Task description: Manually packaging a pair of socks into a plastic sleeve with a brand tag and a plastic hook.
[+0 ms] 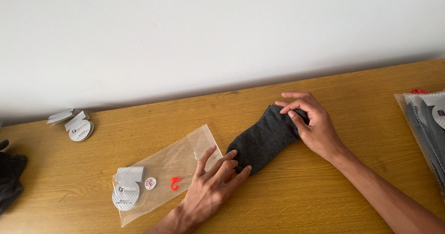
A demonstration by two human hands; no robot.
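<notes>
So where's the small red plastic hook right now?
The small red plastic hook lies on the clear plastic bag, left of the left hand, beside a round white sticker.

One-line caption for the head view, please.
Left hand presses the toe and right hand pinches the cuff of a dark grey sock beside a clear plastic bag.

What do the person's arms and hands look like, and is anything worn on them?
Both are bare. The left hand and the right hand wear no gloves, and no rings, watch or bracelet can be seen. No sleeve shows on either forearm as far as the picture's edge. The fingernails are short and unpainted.
</notes>
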